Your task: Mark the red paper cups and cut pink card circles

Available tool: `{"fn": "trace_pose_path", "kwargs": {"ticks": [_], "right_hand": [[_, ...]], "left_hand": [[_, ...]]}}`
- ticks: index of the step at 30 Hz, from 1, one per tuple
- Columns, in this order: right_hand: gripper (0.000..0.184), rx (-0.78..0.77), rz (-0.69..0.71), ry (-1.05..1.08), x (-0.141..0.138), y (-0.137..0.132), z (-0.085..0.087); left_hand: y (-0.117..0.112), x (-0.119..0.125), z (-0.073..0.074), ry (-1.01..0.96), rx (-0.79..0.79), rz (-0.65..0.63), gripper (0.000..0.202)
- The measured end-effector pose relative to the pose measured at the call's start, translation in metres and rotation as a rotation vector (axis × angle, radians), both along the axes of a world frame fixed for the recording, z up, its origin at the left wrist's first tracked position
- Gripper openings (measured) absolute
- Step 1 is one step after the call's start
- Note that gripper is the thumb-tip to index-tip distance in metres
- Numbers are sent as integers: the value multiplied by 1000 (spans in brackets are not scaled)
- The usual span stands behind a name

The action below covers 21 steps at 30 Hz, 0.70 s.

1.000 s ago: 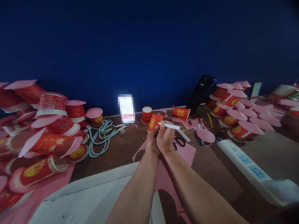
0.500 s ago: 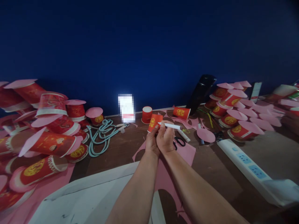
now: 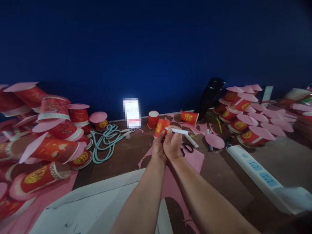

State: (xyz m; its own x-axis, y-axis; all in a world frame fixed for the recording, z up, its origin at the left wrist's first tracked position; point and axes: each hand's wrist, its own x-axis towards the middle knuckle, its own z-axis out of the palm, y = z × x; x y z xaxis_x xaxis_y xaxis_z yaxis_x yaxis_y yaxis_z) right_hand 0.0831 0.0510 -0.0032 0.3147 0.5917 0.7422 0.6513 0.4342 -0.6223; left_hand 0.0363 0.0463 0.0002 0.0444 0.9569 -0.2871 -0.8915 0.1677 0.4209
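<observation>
My left hand (image 3: 158,148) is closed around a small red paper cup (image 3: 161,127) with yellow print, held tilted above the brown table (image 3: 122,159). Pressed against it, my right hand (image 3: 173,146) pinches a white pen-like stick (image 3: 177,131) that lies level, its left tip touching the cup's side. Under both hands lies a pink paper sheet (image 3: 195,157) with cut-out holes, and black scissors (image 3: 187,148) rest on it just right of my right hand.
Piles of red cups with pink paper lids fill the left (image 3: 51,143) and the right (image 3: 241,120). A teal cord (image 3: 107,139), loose red cups (image 3: 153,119), a black bottle (image 3: 209,96), a white power strip (image 3: 258,174) and a white board (image 3: 97,204) surround the hands. A blue wall stands behind.
</observation>
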Motion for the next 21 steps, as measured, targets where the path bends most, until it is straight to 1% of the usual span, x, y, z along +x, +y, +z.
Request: {"fn": "trace_pose_path", "kwargs": {"ticks": [8, 14, 21], "right_hand": [[19, -12, -6, 5, 0, 1, 0], [19, -18, -17, 5, 0, 0, 2], [19, -6, -20, 5, 0, 0, 1]], "left_hand": [[2, 1, -3, -16, -5, -4, 29], [1, 0, -3, -10, 19, -29, 32], [1, 1, -3, -20, -4, -9, 30]]}}
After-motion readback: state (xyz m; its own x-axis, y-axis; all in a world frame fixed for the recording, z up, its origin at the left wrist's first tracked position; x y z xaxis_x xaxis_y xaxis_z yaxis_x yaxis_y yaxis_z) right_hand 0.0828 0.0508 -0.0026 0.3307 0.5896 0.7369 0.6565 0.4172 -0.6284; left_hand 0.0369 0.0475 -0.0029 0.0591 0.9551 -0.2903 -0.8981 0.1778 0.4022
